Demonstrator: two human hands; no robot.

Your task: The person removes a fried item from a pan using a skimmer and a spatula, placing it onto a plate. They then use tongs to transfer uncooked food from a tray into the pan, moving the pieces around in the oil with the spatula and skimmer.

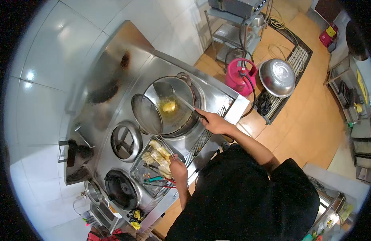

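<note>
My right hand [211, 121] is closed around the dark handle of a spatula [164, 89], whose blade reaches into the wok [184, 127]. A yellow piece of food [168, 106] lies in the oil in the wok. Over the wok's near-left rim is a round mesh strainer [147, 115]. My left hand [178, 168] is closed on its thin handle, above a metal tray [134, 176]. Pale yellow folded food pieces [157, 154] lie in the tray. Beside them are a teal-handled utensil [153, 179] and thin red-handled tools, partly hidden by my left hand.
A bare burner ring [126, 141] and a dark burner [122, 189] are set in the steel stove left of the wok. A pink gas cylinder [239, 77] with a hose and an upturned metal basin [277, 77] stand beyond the stove's right end. A patterned red-and-black cloth shows at the bottom.
</note>
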